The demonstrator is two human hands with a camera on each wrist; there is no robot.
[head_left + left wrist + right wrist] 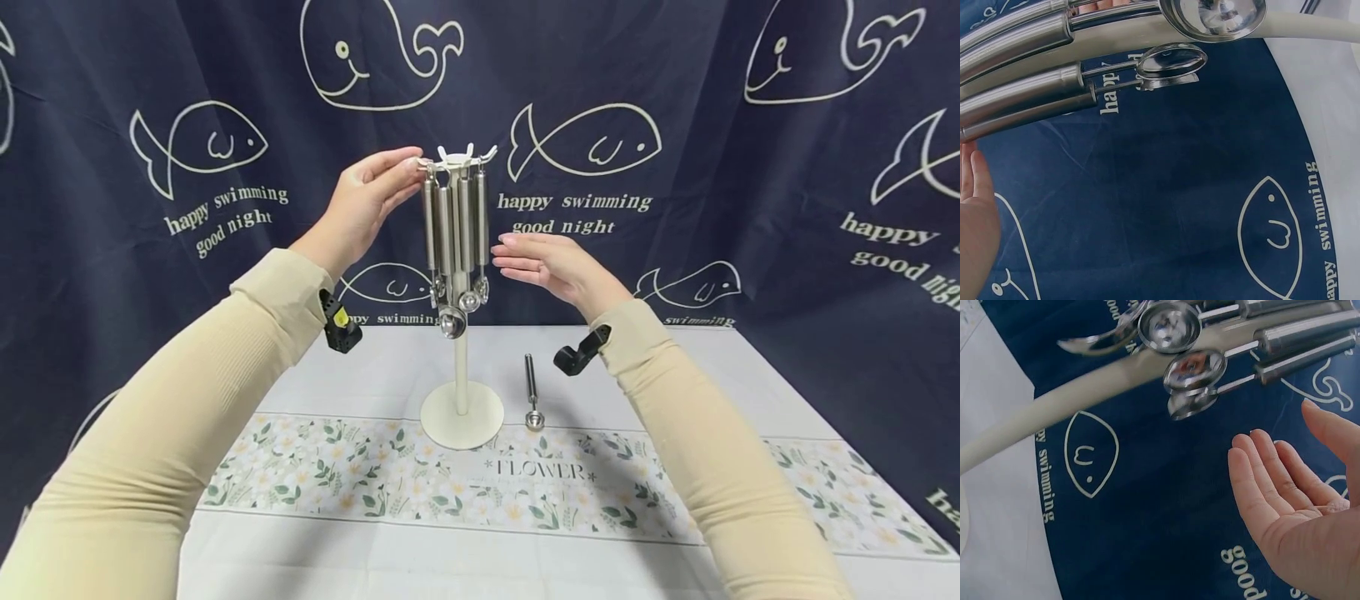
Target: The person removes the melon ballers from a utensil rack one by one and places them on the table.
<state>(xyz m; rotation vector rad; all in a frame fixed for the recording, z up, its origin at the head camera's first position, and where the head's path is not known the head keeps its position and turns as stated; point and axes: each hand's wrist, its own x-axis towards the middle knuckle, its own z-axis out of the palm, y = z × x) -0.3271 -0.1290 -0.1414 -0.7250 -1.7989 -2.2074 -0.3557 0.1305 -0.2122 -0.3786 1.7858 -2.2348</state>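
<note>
- Steadying the rack (461, 358) prob works best w/ light fingertips, bc it looks top-heavy
- L hand (362, 204) at a top hook (428, 165), can't tell if pinching; R hand (557, 265) straight-fingered, empty, beside hanging scoops (452, 322)
- Rack's upright on counter (300, 550), loose scoop (532, 392) nearby

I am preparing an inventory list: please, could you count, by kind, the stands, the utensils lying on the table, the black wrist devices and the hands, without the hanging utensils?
Stand: 1
Lying utensil: 1
Black wrist devices: 2
Hands: 2
Total: 6
</note>
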